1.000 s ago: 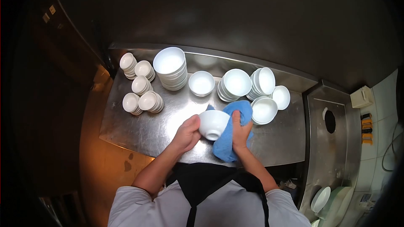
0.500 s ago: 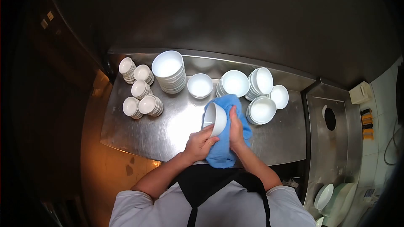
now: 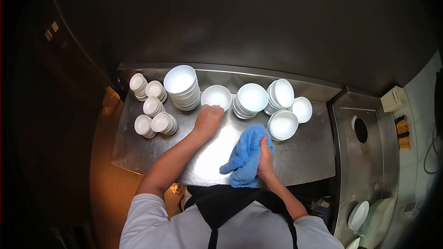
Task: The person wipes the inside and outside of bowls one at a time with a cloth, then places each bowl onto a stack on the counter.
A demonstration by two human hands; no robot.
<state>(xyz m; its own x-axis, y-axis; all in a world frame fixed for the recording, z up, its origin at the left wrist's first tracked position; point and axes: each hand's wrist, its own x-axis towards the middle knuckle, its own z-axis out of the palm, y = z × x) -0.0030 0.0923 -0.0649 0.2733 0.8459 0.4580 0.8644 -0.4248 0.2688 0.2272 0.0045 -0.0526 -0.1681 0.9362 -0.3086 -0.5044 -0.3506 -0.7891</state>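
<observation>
Bowl just far of L hand | fingers bent at nr rim, grip can't tell | R hand clamped on cloth

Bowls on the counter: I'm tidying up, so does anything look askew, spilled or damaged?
No spill or breakage shows on the counter. In the back-right stack, the top bowl seems to sit off-centre, shifted right of those beneath, so it looks askew, though the wide view may exaggerate that.
</observation>
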